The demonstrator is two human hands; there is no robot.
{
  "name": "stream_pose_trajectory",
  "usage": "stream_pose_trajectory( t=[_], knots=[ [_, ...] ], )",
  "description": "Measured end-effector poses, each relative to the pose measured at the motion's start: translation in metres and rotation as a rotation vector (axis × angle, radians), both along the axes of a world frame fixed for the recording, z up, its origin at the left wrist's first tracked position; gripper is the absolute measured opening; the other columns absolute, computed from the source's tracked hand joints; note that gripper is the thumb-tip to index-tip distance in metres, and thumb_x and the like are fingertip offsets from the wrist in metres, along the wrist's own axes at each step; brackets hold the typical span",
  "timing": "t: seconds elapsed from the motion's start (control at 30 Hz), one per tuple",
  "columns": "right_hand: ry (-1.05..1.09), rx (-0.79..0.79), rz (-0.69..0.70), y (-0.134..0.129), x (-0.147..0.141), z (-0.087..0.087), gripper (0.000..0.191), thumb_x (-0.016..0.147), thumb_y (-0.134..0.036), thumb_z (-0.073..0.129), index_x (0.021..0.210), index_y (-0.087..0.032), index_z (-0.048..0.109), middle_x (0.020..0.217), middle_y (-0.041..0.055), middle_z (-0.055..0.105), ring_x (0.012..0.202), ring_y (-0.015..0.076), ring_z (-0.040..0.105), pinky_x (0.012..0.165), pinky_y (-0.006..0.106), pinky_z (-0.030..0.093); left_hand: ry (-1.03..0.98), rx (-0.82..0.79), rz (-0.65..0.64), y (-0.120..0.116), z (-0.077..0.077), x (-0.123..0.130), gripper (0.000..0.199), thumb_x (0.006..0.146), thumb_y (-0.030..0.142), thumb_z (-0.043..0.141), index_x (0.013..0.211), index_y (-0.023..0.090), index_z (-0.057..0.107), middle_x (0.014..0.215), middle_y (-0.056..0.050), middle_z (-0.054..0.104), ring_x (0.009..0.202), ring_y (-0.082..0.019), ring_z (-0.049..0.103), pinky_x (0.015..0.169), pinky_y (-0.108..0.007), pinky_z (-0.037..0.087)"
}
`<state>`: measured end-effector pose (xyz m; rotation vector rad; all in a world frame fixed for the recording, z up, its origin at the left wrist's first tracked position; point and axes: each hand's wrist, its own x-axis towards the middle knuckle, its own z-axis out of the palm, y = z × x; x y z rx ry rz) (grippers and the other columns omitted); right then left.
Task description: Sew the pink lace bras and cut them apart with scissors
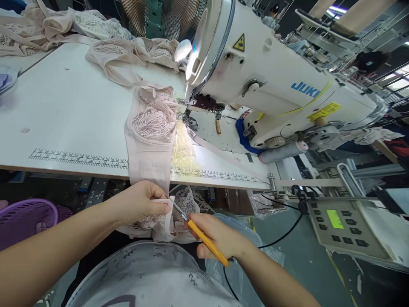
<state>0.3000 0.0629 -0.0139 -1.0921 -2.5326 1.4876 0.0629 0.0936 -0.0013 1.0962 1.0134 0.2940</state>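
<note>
My left hand (pixel 145 204) pinches the strap end of a pale pink lace bra (pixel 150 160) at the table's front edge. The bra runs from beside the sewing machine's needle area down over the edge, and more of its lace hangs above my lap. Closed around the orange handle of what looks like a seam ripper (pixel 207 244) is my right hand (pixel 217 234). The tool's thin metal tip points up and left to the pinched strap. Whether the tip is through the fabric I cannot tell.
A white sewing machine (pixel 268 68) stands over the table (pixel 73 111), with more bras (pixel 111 49) piled behind. A fan (pixel 166 17) is at the back. Purple basket (pixel 28 221) lies left, control panel (pixel 345 228) right; a clear plastic bin (pixel 238 230) sits below.
</note>
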Motion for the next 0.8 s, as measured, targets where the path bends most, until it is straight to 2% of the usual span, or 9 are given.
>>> stream_pose_trajectory(
  t=[0.27, 0.5, 0.8],
  knots=[
    [-0.037, -0.008, -0.028, -0.0050, 0.0003, -0.0017, 0.077, 0.063, -0.094, 0.015, 0.072, -0.020, 0.034, 0.066, -0.0013, 0.039, 0.057, 0.0120, 0.036, 0.054, 0.026, 0.033, -0.061, -0.153, 0.058, 0.0022, 0.0010, -0.0005, 0.030, 0.054, 0.037, 0.073, 0.051, 0.015, 0.054, 0.048, 0.005, 0.042, 0.048, -0.008, 0.032, 0.048, -0.023, 0.022],
    [-0.089, 0.015, -0.011, -0.0056, 0.0008, -0.0025, 0.077, 0.066, -0.092, 0.009, 0.073, -0.020, 0.034, 0.066, -0.0008, 0.041, 0.054, 0.0109, 0.033, 0.051, 0.025, 0.029, -0.010, -0.146, 0.011, 0.0076, 0.0048, 0.0016, 0.029, 0.051, 0.037, 0.073, 0.051, 0.015, 0.054, 0.047, 0.005, 0.042, 0.047, -0.009, 0.034, 0.048, -0.023, 0.024],
    [-0.056, -0.014, 0.003, -0.0042, 0.0009, -0.0042, 0.079, 0.064, -0.093, 0.014, 0.074, -0.019, 0.040, 0.067, -0.0002, 0.043, 0.057, 0.0125, 0.039, 0.053, 0.026, 0.033, -0.005, -0.129, -0.019, 0.0068, 0.0042, -0.0001, 0.028, 0.053, 0.036, 0.070, 0.050, 0.017, 0.050, 0.045, 0.006, 0.038, 0.046, -0.008, 0.031, 0.047, -0.023, 0.021]
  ],
)
